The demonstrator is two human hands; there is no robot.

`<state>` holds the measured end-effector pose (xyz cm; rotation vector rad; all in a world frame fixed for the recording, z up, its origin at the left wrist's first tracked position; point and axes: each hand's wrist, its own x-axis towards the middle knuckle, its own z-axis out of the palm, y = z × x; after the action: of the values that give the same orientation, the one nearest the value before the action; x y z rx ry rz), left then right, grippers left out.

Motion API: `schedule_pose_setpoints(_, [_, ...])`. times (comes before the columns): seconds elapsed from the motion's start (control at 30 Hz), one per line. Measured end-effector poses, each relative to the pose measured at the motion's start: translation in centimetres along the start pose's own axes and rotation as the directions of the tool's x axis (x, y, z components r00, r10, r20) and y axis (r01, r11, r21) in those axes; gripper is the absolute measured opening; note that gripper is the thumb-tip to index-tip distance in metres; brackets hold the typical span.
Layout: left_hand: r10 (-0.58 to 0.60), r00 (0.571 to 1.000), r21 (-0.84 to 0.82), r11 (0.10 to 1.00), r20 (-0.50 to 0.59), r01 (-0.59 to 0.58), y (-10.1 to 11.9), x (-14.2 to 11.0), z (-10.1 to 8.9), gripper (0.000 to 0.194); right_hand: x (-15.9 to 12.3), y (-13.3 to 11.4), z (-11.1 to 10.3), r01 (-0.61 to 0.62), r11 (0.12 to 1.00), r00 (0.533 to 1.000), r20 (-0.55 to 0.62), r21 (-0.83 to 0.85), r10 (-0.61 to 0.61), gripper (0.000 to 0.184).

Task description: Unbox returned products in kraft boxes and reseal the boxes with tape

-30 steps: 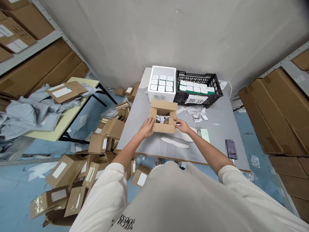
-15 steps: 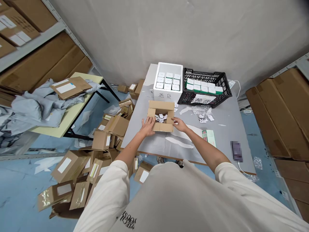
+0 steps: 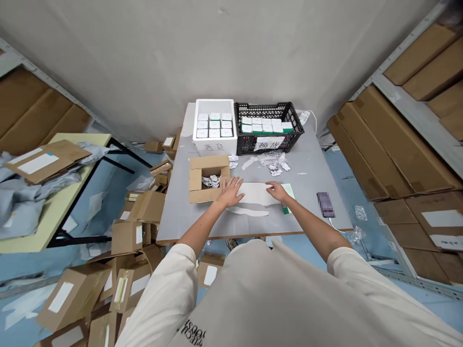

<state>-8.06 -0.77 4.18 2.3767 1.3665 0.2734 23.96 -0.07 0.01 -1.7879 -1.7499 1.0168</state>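
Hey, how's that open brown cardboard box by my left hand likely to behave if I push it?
The open brown cardboard box is probably light for its size, since only crumpled white paper shows inside. Its spread flaps would likely bend under a push. It seems unlikely to tip, resting low on the grey table.

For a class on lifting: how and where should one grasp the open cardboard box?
Take the open cardboard box by its left and right walls, probably below the flaps, from both sides. It sits upright on the table with flaps spread outward, which may bend, and crumpled paper lies inside its opening.
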Motion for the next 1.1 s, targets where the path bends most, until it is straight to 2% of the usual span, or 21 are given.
schedule_pose_setpoints(0.17, [0.052,0.996,-0.039,0.998,0.076,-0.049,5.9,3.7,3.6,0.070,-2.4,6.2,-4.3,-0.112,0.993,0.992,-0.068,-0.037,0.110,0.040])
schedule_pose_setpoints(0.3, [0.069,0.988,-0.080,0.995,0.141,-0.058,10.2,6.2,6.9,0.069,-4.0,10.5,-6.7,-0.180,0.982,0.981,-0.081,-0.057,0.175,0.042])
schedule_pose_setpoints(0.4, [0.085,0.976,-0.106,0.992,0.200,-0.065,13.1,7.9,9.5,0.068,-4.8,13.0,-8.0,-0.206,0.977,0.976,-0.086,-0.057,0.201,0.041])
schedule_pose_setpoints(0.5, [0.056,0.963,-0.129,0.991,0.263,-0.022,15.6,9.4,12.0,0.065,-5.3,14.7,-8.9,-0.223,0.974,0.972,-0.076,-0.038,0.220,0.037])
schedule_pose_setpoints(0.7, [-0.039,0.927,-0.309,0.937,0.372,0.163,19.1,10.7,17.2,0.077,-6.3,16.4,-9.5,-0.261,0.965,0.965,-0.008,0.039,0.261,0.023])
schedule_pose_setpoints(0.83, [-0.103,0.892,-0.409,0.861,0.440,0.302,20.8,10.9,19.5,0.080,-7.1,16.8,-9.4,-0.268,0.960,0.963,0.015,0.074,0.268,0.021])
schedule_pose_setpoints(0.97, [-0.163,0.886,-0.456,0.808,0.434,0.372,21.6,11.3,19.8,0.082,-7.1,16.3,-9.3,-0.247,0.954,0.968,0.080,0.169,0.237,0.026])
schedule_pose_setpoints(1.1, [-0.251,0.894,-0.523,0.739,0.372,0.425,21.1,11.3,18.6,0.082,-6.4,15.0,-9.1,-0.194,0.942,0.980,0.100,0.274,0.173,0.027])
